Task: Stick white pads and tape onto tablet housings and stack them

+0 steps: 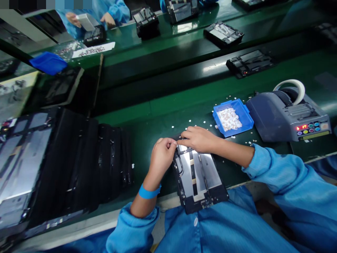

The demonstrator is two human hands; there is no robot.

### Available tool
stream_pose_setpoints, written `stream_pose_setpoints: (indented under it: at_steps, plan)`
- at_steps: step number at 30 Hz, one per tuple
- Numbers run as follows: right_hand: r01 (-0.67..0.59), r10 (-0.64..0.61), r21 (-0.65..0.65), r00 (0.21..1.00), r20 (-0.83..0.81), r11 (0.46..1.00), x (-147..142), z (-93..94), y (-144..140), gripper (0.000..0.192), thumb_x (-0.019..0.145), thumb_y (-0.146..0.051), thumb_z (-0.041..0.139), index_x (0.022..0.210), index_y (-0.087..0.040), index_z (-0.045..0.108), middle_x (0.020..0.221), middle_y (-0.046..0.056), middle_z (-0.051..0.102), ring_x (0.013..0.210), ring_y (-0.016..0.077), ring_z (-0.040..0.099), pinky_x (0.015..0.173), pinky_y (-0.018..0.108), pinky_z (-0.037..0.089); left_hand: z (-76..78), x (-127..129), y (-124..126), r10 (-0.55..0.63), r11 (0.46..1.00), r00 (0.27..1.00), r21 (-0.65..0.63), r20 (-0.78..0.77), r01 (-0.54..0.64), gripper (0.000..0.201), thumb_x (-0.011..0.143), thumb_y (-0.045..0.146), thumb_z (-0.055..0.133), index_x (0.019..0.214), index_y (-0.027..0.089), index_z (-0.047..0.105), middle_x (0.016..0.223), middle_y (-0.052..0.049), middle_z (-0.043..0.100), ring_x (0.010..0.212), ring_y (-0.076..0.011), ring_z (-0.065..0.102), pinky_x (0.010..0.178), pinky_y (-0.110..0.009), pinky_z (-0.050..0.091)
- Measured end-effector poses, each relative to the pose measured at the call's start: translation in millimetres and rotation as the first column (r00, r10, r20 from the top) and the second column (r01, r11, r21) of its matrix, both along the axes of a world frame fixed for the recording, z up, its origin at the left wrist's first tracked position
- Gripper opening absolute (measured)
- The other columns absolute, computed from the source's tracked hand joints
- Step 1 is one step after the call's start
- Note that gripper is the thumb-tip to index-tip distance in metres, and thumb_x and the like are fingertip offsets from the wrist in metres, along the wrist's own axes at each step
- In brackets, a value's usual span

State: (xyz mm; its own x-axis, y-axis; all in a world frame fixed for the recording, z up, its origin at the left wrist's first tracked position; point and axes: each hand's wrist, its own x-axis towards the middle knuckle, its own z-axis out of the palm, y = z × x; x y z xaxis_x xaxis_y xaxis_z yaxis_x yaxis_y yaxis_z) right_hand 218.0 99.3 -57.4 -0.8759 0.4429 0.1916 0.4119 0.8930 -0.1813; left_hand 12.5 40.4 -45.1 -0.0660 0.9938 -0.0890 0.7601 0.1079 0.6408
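An opened tablet with silver battery panels and a black frame lies at the table's front edge, its near end jutting out over my lap. At its upper left corner, my left hand is closed in a pinch, thumb and finger together. My right hand rests over the tablet's top edge, fingers bent and the forefinger reaching to the left fingertips. Anything between the fingers of either hand is too small or hidden to make out. A blue band circles my left wrist.
A blue tray of small white pieces stands beyond my right hand, beside a grey tape dispenser. Loose bits dot the green table. A row of stacked tablets fills the left. Across the belt, a co-worker's hands handle a white box.
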Motion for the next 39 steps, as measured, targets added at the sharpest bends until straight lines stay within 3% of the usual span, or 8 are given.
stream_pose_setpoints:
  at_steps: [11, 15, 19, 25, 31, 34, 39]
  plan:
    - [0.009, -0.009, 0.018, 1.0, -0.011, 1.0, 1, -1.6, -1, 0.028, 0.104, -0.019, 0.054, 0.126, -0.024, 0.071, 0.11, 0.009, 0.068, 0.093, 0.0225, 0.048, 0.072, 0.033, 0.033, -10.1, 5, -11, 0.04, 0.995, 0.999, 0.097, -0.015, -0.039, 0.01, 0.094, 0.029, 0.057, 0.09, 0.023, 0.063, 0.08, -0.001, 0.056, 0.085, -0.0224, 0.057, 0.074, -0.033, 0.042]
    - [0.012, -0.011, 0.024, 1.0, -0.023, 1.0, 1, -2.7, -1, 0.031, 0.104, -0.017, 0.052, 0.128, -0.025, 0.07, 0.111, 0.01, 0.068, 0.092, 0.022, 0.049, 0.072, 0.032, 0.034, -13.6, 3, -8, 0.127, 0.99, 0.99, 0.062, 0.059, -0.131, 0.017, 0.089, 0.028, 0.063, 0.105, 0.023, 0.058, 0.076, 0.004, 0.05, 0.074, -0.0182, 0.055, 0.068, -0.03, 0.041]
    - [0.012, -0.012, 0.028, 1.0, -0.019, 1.0, 1, -1.8, -2, 0.03, 0.104, -0.018, 0.053, 0.128, -0.025, 0.07, 0.111, 0.01, 0.068, 0.092, 0.0219, 0.049, 0.072, 0.032, 0.034, -13.0, 0, -7, 0.085, 0.995, 0.994, 0.04, 0.063, -0.088, 0.011, 0.092, 0.029, 0.06, 0.1, 0.022, 0.061, 0.076, 0.003, 0.052, 0.075, -0.0185, 0.056, 0.069, -0.03, 0.042]
    - [0.01, -0.009, 0.051, 1.0, -0.021, 0.999, 1, -1.5, -1, 0.028, 0.104, -0.021, 0.055, 0.128, -0.025, 0.07, 0.109, 0.009, 0.068, 0.092, 0.0218, 0.049, 0.07, 0.033, 0.032, -9.7, -1, -25, -0.004, 0.983, 0.987, 0.18, -0.163, 0.033, 0.023, 0.099, 0.03, 0.055, 0.114, 0.023, 0.07, 0.094, -0.007, 0.066, 0.093, -0.0262, 0.06, 0.084, -0.038, 0.045]
    - [0.022, -0.02, 0.057, 0.999, -0.037, 0.998, 1, -4.1, -3, 0.028, 0.104, -0.019, 0.055, 0.126, -0.025, 0.071, 0.108, 0.009, 0.069, 0.091, 0.0216, 0.049, 0.07, 0.032, 0.031, -8.4, -4, -42, -0.076, 0.969, 0.866, 0.17, -0.495, 0.182, 0.035, 0.104, 0.032, 0.049, 0.13, 0.026, 0.072, 0.103, -0.012, 0.069, 0.093, -0.03, 0.057, 0.081, -0.041, 0.036]
    - [0.022, -0.02, 0.076, 1.0, -0.024, 0.997, 3, -5.8, -3, 0.029, 0.106, -0.021, 0.052, 0.127, -0.023, 0.071, 0.108, 0.009, 0.07, 0.091, 0.0218, 0.049, 0.071, 0.033, 0.032, -5.8, -5, -42, -0.109, 0.965, 0.824, 0.142, -0.556, 0.223, 0.036, 0.105, 0.032, 0.047, 0.132, 0.028, 0.071, 0.103, -0.013, 0.069, 0.091, -0.0299, 0.056, 0.077, -0.041, 0.034]
    - [0.009, -0.01, 0.093, 1.0, 0.008, 0.996, 2, -4.5, -4, 0.041, 0.107, -0.02, 0.047, 0.145, -0.028, 0.06, 0.107, 0.009, 0.068, 0.089, 0.0222, 0.049, 0.071, 0.033, 0.034, -7.6, -8, -39, -0.118, 0.958, 0.819, 0.153, -0.561, 0.243, 0.035, 0.104, 0.03, 0.048, 0.129, 0.026, 0.072, 0.102, -0.012, 0.07, 0.09, -0.0291, 0.058, 0.076, -0.04, 0.035]
